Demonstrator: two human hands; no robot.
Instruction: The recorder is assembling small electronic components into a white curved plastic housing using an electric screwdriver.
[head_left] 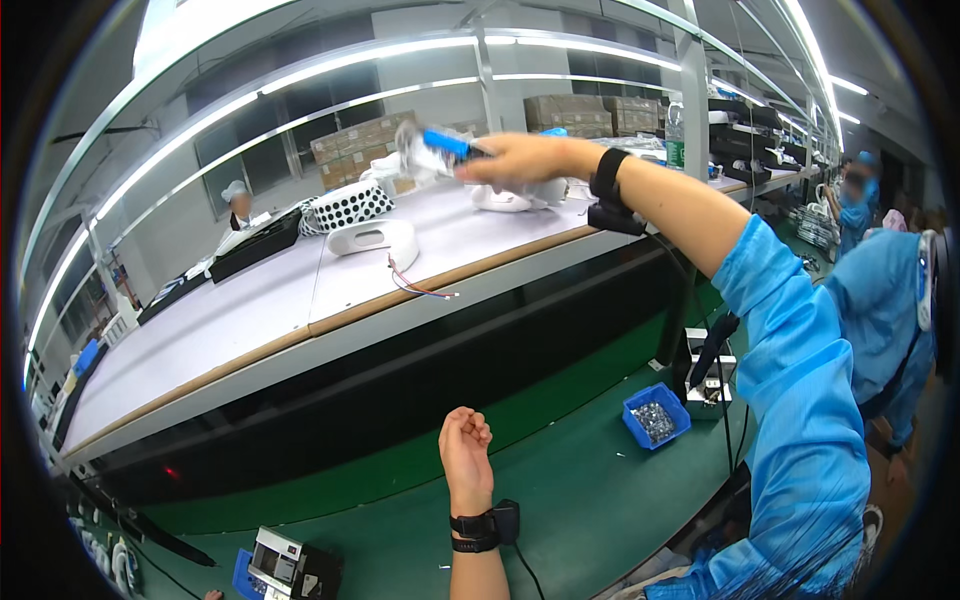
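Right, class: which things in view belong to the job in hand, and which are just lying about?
Probably the job:
- blurred blue object in the right grip
- white shell near that grip
- wired white casing

Apparently lying about:
- clear bottle
- cardboard boxes

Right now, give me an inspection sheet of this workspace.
Surface: white shelf top above a green lower surface.
Work items: blurred blue object; white housing, coloured wires reaching the front edge.
Clutter: dotted package beyond the white housing; blue bin of metal parts.
Hands: right hand holds the blue object; left hand loosely curled, nothing seen in it.
Cables: black cable by the left wristband.
Surroundings: cardboard boxes behind; people in blue at right.
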